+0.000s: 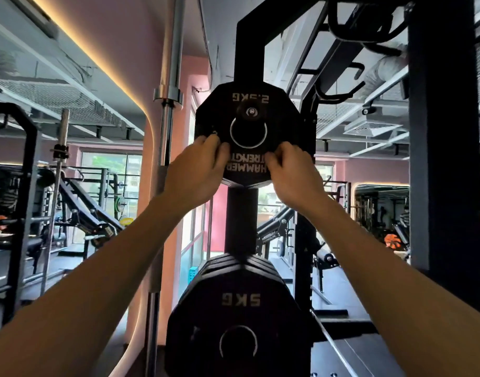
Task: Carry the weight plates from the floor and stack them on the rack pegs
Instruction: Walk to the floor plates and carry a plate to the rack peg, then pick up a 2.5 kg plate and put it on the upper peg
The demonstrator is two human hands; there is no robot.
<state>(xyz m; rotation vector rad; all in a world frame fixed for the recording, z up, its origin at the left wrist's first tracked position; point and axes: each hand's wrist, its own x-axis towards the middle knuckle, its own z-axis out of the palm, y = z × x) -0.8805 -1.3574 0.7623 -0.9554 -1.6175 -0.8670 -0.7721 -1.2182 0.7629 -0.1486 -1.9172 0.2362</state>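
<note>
A black 2.5 kg weight plate point(248, 104) is held up, upside down, in front of the black rack upright point(241, 219). My left hand point(199, 172) grips its lower left edge and my right hand point(290, 175) grips its lower right edge, fingers curled on the face. The end of the upper rack peg point(251, 111) shows just above the plate's centre hole, over the plate's face. Lower on the same upright, several black 5 kg plates point(240, 300) hang stacked on another peg.
A chrome barbell point(166, 131) stands upright just left of the rack. A thick black rack post point(445, 159) rises on the right, with pull-up handles overhead. Benches and other gym machines fill the floor on the left and behind the rack.
</note>
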